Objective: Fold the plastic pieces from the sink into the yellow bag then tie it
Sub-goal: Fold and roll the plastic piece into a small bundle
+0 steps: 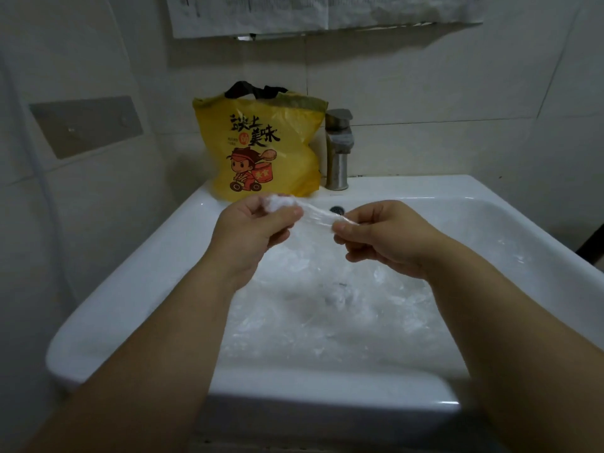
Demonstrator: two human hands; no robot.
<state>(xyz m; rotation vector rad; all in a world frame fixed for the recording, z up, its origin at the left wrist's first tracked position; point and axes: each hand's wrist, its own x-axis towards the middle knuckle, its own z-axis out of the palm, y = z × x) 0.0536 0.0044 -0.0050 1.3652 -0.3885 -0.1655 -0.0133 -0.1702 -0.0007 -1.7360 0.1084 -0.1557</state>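
Note:
A clear plastic piece (315, 216) is stretched between both hands above the sink. My left hand (253, 228) grips its bunched white end, and my right hand (382, 238) pinches the other end between thumb and fingers. Several more crumpled clear plastic pieces (327, 305) lie in the white sink (130, 308) below. The yellow bag (264, 148) with a cartoon print and black handles stands upright on the sink's back ledge, just beyond my left hand.
A metal faucet (338, 148) stands right of the bag on the back ledge. The overflow hole (336, 209) shows in the basin's back wall. Tiled walls close in behind and to the left, with a grey plate (86, 125) on the left wall.

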